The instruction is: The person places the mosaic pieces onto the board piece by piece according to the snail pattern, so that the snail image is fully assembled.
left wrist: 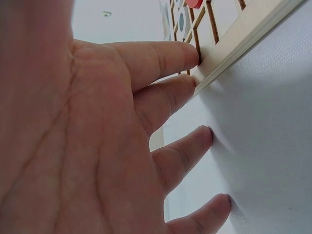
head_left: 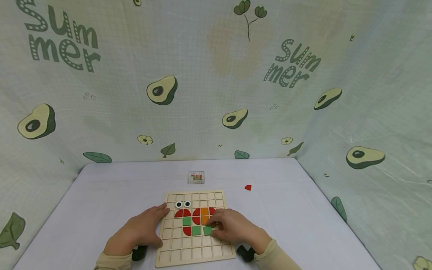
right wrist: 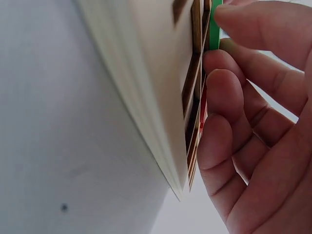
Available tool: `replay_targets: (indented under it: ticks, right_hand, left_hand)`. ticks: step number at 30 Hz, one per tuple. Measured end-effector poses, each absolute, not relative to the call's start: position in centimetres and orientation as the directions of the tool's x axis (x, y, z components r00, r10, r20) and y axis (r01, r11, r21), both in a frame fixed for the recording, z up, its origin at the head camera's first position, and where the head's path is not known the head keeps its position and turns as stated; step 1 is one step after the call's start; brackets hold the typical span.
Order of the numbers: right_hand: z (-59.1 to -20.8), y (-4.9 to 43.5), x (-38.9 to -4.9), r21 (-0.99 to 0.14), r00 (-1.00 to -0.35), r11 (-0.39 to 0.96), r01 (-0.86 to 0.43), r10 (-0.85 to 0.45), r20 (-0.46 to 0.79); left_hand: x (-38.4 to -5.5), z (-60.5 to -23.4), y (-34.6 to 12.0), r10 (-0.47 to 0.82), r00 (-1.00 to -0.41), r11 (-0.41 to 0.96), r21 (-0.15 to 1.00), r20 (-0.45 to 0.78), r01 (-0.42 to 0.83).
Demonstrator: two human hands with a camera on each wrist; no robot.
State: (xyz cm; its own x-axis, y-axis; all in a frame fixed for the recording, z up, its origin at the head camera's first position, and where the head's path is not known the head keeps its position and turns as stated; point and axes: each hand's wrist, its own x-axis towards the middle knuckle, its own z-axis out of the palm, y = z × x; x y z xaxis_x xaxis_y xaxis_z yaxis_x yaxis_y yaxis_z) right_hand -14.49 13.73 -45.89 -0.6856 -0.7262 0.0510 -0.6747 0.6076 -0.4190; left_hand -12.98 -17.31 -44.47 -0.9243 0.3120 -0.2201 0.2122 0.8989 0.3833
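A wooden grid board [head_left: 173, 257] lies on the white table. My left hand [head_left: 140, 228] steadies its left edge, fingers spread and fairly straight; in the left wrist view two fingertips touch the rim. With thumb and fingers, my right hand [head_left: 236, 227] pinches a green square tile [head_left: 207, 230], which sits slightly askew over a cell right of another green square [head_left: 196, 230]. In the right wrist view the green tile [right wrist: 214, 29] shows edge-on between thumb and fingers. Fingers partly cover a red piece [head_left: 212, 211] beside the orange squares [head_left: 204, 212].
Also on the board are two eye discs [head_left: 183, 204], red quarter-round pieces [head_left: 182, 213] and a further green square [head_left: 186, 221]. Behind it lies a small picture card [head_left: 196, 177]. A loose red quarter piece [head_left: 248, 187] rests at the back right. A printed cloth hangs behind the table.
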Motion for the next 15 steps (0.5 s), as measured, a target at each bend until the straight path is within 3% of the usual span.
replay_targets:
  ticks: [15]
  right_hand:
    - [-46.06,13.85,-14.56,-0.446,-0.691,0.596,-0.668,-0.719,0.075]
  left_hand:
    - [-13.08,-44.58,-17.31,0.317,-0.922,0.898,0.383,-0.223,0.216]
